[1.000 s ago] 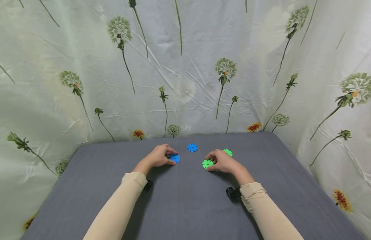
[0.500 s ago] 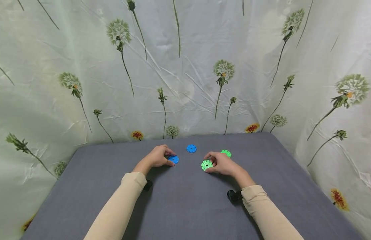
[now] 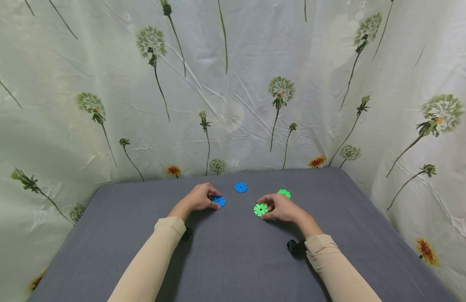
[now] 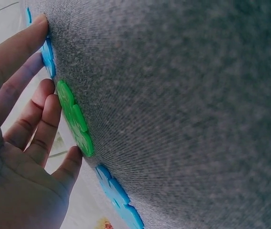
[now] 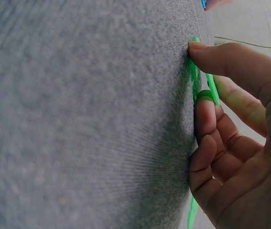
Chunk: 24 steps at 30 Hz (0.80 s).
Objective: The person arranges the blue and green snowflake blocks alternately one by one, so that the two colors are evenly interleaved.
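My left hand (image 3: 200,197) pinches a blue notched disc (image 3: 220,201) at the table's middle, thumb on the near rim and a finger on the far rim. In the left wrist view, a green disc (image 4: 75,119) lies by the other fingertips and another blue disc (image 4: 118,196) lies beyond it; the hand hides both from the head view. My right hand (image 3: 283,208) pinches a green notched disc (image 3: 261,209) by its rim. A second green edge (image 5: 212,89) shows near it in the right wrist view; whether it belongs to the same disc, I cannot tell.
A blue disc (image 3: 241,187) lies behind and between the hands. Another green disc (image 3: 284,193) sits just behind the right hand. Grey cloth covers the table (image 3: 233,260), and a flower-printed curtain (image 3: 233,100) hangs at its back and sides.
The right hand has come slightly nearer the body with its green disc, whose face turns a little more toward the head view. The left hand stays at its blue disc. The head view shifts slightly.
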Tool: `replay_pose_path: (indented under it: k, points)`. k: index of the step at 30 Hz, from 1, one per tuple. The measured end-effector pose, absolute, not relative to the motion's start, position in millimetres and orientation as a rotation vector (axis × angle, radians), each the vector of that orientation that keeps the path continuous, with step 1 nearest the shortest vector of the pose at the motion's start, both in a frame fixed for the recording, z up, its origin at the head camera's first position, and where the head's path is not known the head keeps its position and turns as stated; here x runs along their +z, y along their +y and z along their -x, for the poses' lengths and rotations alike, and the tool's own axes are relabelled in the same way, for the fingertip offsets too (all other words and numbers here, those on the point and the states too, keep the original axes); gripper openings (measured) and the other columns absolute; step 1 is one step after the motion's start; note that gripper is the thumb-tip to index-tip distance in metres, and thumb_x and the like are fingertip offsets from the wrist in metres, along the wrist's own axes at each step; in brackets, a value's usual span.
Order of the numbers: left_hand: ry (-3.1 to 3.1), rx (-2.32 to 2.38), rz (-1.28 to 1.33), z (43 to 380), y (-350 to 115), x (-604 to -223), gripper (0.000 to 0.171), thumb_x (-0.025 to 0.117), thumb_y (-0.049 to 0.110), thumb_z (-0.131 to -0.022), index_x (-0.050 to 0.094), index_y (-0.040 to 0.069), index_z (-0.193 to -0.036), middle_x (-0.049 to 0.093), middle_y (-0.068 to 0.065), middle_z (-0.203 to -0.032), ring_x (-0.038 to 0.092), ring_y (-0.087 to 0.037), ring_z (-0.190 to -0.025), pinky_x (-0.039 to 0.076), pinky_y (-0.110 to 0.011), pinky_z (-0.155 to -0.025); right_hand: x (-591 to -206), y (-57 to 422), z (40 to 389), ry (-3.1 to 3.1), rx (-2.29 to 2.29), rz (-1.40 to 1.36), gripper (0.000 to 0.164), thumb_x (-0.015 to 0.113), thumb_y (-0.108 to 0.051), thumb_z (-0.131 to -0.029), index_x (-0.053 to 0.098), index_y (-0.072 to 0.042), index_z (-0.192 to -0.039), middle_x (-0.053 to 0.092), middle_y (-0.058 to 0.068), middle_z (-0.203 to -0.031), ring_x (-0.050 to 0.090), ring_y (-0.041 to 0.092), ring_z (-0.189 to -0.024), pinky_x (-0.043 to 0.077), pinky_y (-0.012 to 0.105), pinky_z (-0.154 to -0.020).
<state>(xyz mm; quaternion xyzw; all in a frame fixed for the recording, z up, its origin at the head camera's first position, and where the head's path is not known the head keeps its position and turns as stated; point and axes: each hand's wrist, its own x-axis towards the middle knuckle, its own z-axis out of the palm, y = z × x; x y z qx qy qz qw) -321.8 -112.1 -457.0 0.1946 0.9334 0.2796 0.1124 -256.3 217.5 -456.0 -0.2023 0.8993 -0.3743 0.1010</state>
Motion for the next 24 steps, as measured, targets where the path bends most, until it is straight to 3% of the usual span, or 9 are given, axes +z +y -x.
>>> replay_pose_path:
  k: [19,24]
  points:
    - [2.744,0.850,-0.564,317.9,-111.0,-453.3,0.037,0.091,0.023,-0.088,0.083,0.017,-0.123,0.069,-0.006,-0.122,0.065,-0.029,-0.120,0.054,-0.050,-0.107,-457.8,214.5,267.0,2.663,-1.141,0.595,0.046,0.086,-0.012,-0.091,0.072,0.002,-0.132,0.072,0.006,-0.096,0.060,0.011,-0.081,0.050,0.026,-0.071]
    - [2.739,0.855,-0.562,318.0,-111.8,-453.3,0.036,0.091,0.023,-0.089,0.083,0.017,-0.123,0.068,-0.006,-0.123,0.065,-0.030,-0.121,0.054,-0.050,-0.107,-452.4,206.2,272.0,2.671,-1.137,0.554,0.048,0.087,-0.016,-0.091,0.072,-0.003,-0.134,0.072,0.006,-0.104,0.064,0.011,-0.086,0.053,0.029,-0.074]
